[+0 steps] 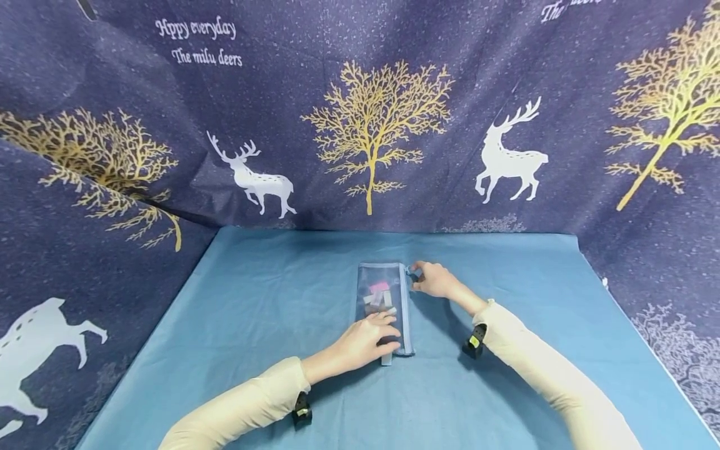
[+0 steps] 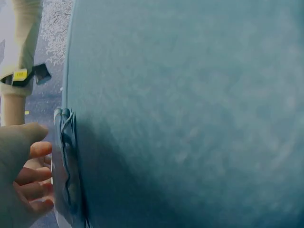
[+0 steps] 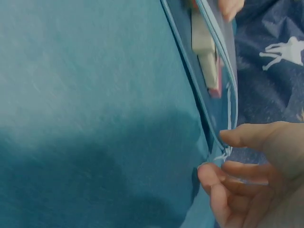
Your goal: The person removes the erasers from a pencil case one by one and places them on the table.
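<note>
A see-through zip pouch (image 1: 368, 273) with pale blue edging lies on the blue cloth, its zip edge on the right. Small blocks, white ones and a pink one (image 1: 379, 287), show inside it. In the right wrist view the zip (image 3: 222, 40) is parted and white blocks (image 3: 203, 40) show between its edges. My left hand (image 1: 368, 340) rests over the pouch's near part with relaxed, spread fingers and hides some of it. At the far right corner is my right hand (image 1: 435, 279). Its thumb (image 3: 247, 136) is right at the zip's end, with the bent fingers apart from it.
Light blue cloth (image 1: 270, 300) covers the table. A dark fabric backdrop (image 1: 315, 187) with deer and trees rises at the back and sides. A pale strip (image 1: 386, 360) sticks out under my left hand. Each wrist wears a small black camera (image 1: 475, 340).
</note>
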Demonstrator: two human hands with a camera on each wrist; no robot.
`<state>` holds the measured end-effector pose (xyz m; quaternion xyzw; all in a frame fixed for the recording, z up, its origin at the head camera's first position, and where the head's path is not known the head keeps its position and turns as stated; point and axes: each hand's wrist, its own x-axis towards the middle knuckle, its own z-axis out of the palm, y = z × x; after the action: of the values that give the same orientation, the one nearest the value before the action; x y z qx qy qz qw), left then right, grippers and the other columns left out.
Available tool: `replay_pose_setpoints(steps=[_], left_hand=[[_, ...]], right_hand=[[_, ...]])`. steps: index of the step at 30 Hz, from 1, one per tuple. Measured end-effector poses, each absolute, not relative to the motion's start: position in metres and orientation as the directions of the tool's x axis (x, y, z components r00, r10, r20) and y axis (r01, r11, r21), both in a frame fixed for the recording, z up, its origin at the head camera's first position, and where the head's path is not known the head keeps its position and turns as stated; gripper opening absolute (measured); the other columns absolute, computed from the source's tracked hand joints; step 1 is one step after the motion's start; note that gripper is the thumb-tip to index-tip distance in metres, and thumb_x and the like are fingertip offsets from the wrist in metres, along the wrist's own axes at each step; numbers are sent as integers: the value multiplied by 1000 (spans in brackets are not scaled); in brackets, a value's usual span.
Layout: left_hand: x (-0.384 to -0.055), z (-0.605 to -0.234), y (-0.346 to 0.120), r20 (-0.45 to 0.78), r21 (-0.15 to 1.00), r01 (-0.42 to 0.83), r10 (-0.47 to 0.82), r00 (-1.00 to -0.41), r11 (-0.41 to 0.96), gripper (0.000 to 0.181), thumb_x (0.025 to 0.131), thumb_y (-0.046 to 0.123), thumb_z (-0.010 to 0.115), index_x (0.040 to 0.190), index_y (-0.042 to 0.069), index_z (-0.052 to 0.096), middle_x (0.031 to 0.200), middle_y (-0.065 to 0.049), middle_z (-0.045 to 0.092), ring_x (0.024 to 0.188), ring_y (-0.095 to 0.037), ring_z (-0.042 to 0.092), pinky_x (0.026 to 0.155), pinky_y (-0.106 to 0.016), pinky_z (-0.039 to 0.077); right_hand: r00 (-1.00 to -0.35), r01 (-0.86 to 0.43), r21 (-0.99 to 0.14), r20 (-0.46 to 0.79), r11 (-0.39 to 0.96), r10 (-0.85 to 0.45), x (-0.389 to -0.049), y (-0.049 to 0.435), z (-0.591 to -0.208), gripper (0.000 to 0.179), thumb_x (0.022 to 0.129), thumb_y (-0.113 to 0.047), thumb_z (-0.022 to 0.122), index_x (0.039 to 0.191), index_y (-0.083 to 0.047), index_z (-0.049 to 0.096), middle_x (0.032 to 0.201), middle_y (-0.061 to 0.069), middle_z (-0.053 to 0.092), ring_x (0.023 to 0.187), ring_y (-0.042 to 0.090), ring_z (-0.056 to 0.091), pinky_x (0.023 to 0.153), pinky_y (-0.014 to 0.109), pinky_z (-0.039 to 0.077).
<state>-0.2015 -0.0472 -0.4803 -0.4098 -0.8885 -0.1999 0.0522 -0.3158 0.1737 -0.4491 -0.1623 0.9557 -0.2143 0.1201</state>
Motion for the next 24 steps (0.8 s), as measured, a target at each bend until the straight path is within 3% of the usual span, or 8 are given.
replay_pose_setpoints(steps=[2,5,8,11,15,20,24], left_hand=[[-204,-482,-49,285,334,742,688,-668,582,24,92,31,54,108,19,67,130,-10,54,110,-18,59,82,-26,51],[-207,-482,-50,342,342,745,663,-666,573,24,93,27,52,109,17,67,129,-9,55,84,-8,66,66,-15,49],[-211,-482,-50,421,322,764,638,-644,559,21,92,21,54,105,14,68,121,-7,61,69,-4,65,62,-13,47],[-214,-480,-48,509,309,781,600,-617,542,19,91,19,55,102,13,69,112,-5,66,81,-7,67,66,-15,49],[-215,-478,-46,571,370,787,547,-612,494,20,92,17,53,104,12,69,105,-2,69,84,-6,67,65,-13,49],[-217,-476,-45,558,418,765,526,-642,491,20,92,16,52,102,13,69,94,2,70,72,-2,63,62,-10,46],[-224,-475,-44,524,382,755,548,-652,532,17,90,16,55,97,13,71,90,4,69,80,-5,61,66,-17,48]], right_hand=[[-915,-268,-455,-155,849,-371,-310,173,-449,41,85,-21,63,121,-4,52,93,12,68,79,20,65,64,33,51],[-914,-265,-472,-154,841,-375,-304,172,-450,38,86,-19,62,119,-4,53,90,10,68,74,17,64,62,30,51],[-916,-259,-502,-143,825,-375,-299,173,-450,34,86,-18,62,117,-5,55,87,9,68,70,14,63,60,29,50],[-920,-263,-512,-122,818,-372,-296,173,-449,32,86,-17,62,115,-5,57,85,8,68,68,13,62,58,28,49],[-921,-259,-513,-124,818,-369,-292,174,-447,31,86,-18,62,114,-5,58,83,6,68,67,13,62,58,28,49],[-916,-250,-528,-142,812,-375,-286,175,-448,25,85,-17,62,107,-6,62,81,5,68,67,12,62,59,28,49],[-914,-267,-541,-122,798,-388,-280,176,-447,18,85,-15,62,100,-6,65,83,4,68,71,13,62,62,29,50]])
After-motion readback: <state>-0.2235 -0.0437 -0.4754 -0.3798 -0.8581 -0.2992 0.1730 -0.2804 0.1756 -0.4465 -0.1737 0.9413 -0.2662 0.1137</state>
